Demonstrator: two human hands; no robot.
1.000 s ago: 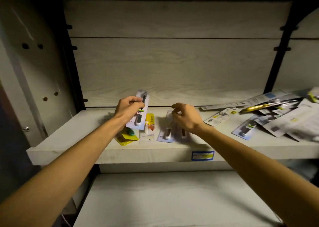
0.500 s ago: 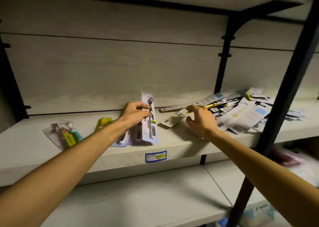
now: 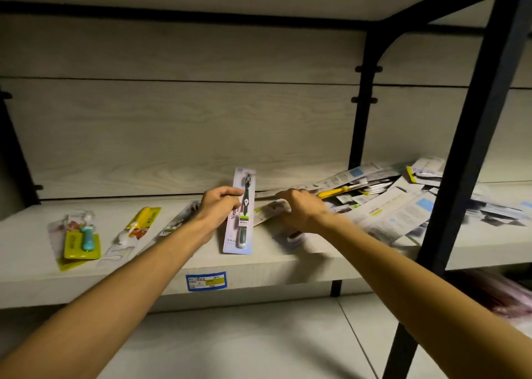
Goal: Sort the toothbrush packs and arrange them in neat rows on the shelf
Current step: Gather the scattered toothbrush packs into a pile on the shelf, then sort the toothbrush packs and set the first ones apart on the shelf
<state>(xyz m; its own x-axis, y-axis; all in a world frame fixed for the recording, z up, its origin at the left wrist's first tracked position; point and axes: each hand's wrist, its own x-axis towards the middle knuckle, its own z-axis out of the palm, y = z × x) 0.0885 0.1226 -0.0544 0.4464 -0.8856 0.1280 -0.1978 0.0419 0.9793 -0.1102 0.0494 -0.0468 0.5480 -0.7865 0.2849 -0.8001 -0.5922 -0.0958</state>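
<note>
- Your left hand (image 3: 217,209) pinches a pale lilac toothbrush pack (image 3: 239,212) at its left edge, fingers curled round the card; the pack stands tilted upright with its lower end on the shelf (image 3: 259,266) and holds one dark-handled brush.
- Your right hand (image 3: 300,209) lies with curled fingers on a white printed pack (image 3: 266,210) just right of the lilac one; you cannot tell whether they grip it or only press it.
- Left of your hands, three packs lie flat in a row: a teal brush on yellow-green card (image 3: 81,241), a yellow-handled brush pack (image 3: 135,229), and a pack (image 3: 175,226) partly hidden by your left forearm.
- To the right, a loose heap of packs (image 3: 403,205) covers the shelf, too tangled to count; one yellow brush handle (image 3: 335,192) shows in it.
- One blue price label (image 3: 205,281) sits on the shelf's front edge.
</note>
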